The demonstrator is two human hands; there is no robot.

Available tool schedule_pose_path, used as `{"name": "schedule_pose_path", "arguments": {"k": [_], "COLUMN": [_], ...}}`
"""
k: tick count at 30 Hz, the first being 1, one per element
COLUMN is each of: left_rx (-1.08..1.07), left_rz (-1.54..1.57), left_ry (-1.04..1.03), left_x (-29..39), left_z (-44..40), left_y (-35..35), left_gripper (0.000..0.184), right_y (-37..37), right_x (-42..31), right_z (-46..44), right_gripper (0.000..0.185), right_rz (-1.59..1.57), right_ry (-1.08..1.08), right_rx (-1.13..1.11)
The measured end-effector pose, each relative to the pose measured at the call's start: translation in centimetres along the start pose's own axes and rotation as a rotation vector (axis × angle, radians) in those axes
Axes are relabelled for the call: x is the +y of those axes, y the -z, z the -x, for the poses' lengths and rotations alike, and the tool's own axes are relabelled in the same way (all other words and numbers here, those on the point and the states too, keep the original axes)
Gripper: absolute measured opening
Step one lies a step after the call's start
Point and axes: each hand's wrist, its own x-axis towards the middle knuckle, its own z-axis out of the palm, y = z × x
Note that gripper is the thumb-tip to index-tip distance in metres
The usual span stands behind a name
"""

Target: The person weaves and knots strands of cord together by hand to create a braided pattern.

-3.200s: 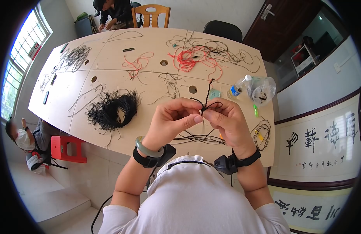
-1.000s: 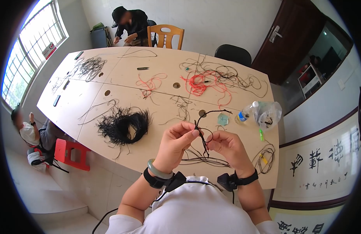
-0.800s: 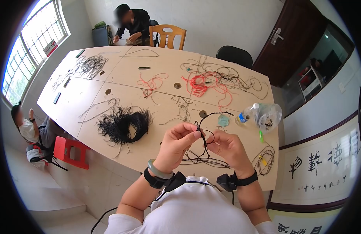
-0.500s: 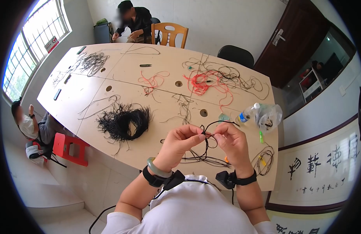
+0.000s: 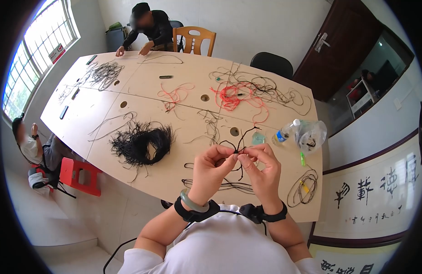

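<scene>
A black cord [image 5: 245, 134] is pinched between my two hands above the near side of the table. Its braided ends stick up and out past my fingertips, and a piece hangs below them. My left hand [image 5: 213, 166] grips the cord with thumb and forefinger; my right hand [image 5: 262, 166] pinches it from the other side, the fingertips nearly touching. The spot where the strands meet is mostly covered by my fingers. Under my hands lie several black cords [image 5: 229, 185]. To the left rests a thick black bundle of strands [image 5: 145, 142].
Red cord [image 5: 230, 98] and dark tangled cord [image 5: 279, 93] lie farther back. At the right are a water bottle [image 5: 284, 133], a plastic bag [image 5: 311, 137], a green lighter-like item [image 5: 302, 158] and coiled cord [image 5: 307, 189]. One person [image 5: 151, 29] sits across the table, another [image 5: 31, 146] at left.
My hands have drawn closer together at the cord, the right one shifting left. The cord's long end now points up rather than rightward. The person across the table has reached onto the tabletop.
</scene>
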Motion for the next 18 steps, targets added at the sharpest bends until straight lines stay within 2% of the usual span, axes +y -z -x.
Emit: {"name": "schedule_pose_path", "arguments": {"k": [1,3,4,6,8,10,11,12,13,16,17,18], "left_rx": [0.006,0.009,0.015,0.052,0.095,0.085,0.086,0.108,0.129,0.080,0.081,0.034], "left_rz": [-0.010,-0.003,0.005,0.039,0.075,0.120,0.121,-0.096,-0.314,-0.266,-0.265,-0.157], "left_ry": [-0.005,0.042,0.096,0.107,0.116,-0.025,-0.028,-0.095,-0.161,-0.047,-0.040,0.059], "left_x": [-0.1,0.2,0.3,0.1,-0.3,-0.8,-1.0,-1.2,-1.2,-0.9,-0.5,0.3], "left_z": [0.1,0.1,0.1,-0.2,-0.3,-0.5,-0.5,-0.4,-0.2,-0.4,-0.4,-0.5], "left_y": [-0.1,-0.2,-0.3,-0.4,-0.6,-0.7,-0.6,-0.5,-0.4,-0.3,-0.4,-0.4], "left_gripper": [0.010,0.007,0.004,0.006,0.009,0.008,0.008,0.008,0.007,0.009,0.009,0.011], "right_y": [0.0,0.1,0.0,-0.3,-0.7,-0.9,-0.9,-1.0,-0.9,-0.6,-0.7,-0.8], "right_x": [0.5,1.5,1.5,1.3,0.9,0.2,-0.3,-0.6,-0.6,-0.3,-0.3,-0.3], "right_z": [0.0,-0.1,-0.2,-0.1,0.2,0.3,0.2,0.1,0.0,-0.3,-0.5,-0.8], "right_gripper": [0.014,0.013,0.013,0.012,0.011,0.010,0.009,0.008,0.008,0.005,0.006,0.006], "right_rz": [0.000,-0.273,-0.273,-0.486,-0.520,-0.555,-0.665,-0.775,-0.776,-0.581,-0.538,-0.495], "right_ry": [0.002,-0.115,-0.114,-0.165,-0.142,-0.115,-0.236,-0.355,-0.353,-0.316,-0.250,-0.184], "right_rx": [0.000,-0.032,-0.031,-0.050,-0.059,-0.069,-0.070,-0.072,-0.073,-0.044,-0.021,-0.001]}}
